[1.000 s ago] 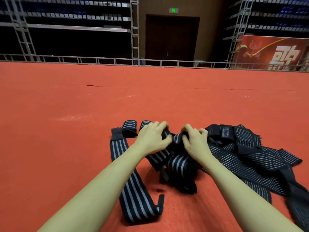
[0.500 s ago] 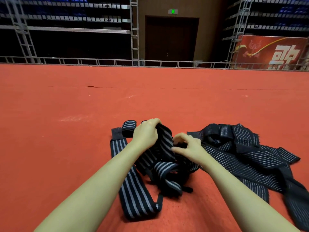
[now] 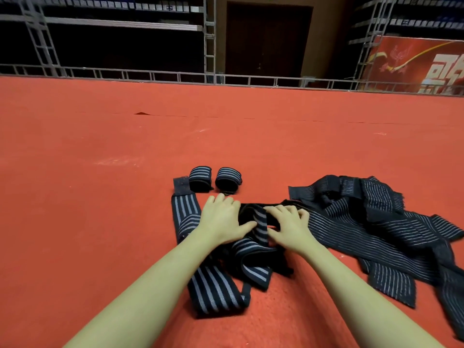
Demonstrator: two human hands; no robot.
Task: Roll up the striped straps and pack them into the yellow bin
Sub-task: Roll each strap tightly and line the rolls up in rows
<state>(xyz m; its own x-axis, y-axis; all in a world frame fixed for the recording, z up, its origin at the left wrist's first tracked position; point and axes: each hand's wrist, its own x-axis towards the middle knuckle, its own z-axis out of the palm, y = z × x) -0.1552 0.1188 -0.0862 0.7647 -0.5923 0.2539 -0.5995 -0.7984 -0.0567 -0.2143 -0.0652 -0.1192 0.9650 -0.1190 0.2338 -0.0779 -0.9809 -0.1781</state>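
Head view, left hand [image 3: 222, 223] and right hand [image 3: 288, 228] both lying spread and pressing flat on a striped strap [image 3: 258, 222] on the red floor [image 3: 100, 209], two rolled straps [image 3: 214, 178] sitting just beyond, loose strap pile [image 3: 376, 222] lying to the right.

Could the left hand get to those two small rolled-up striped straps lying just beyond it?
Probably yes. The left hand rests on a loose dark grey-striped strap, and the two rolled striped straps lie just beyond its fingertips on the bare red carpet floor, nothing between.
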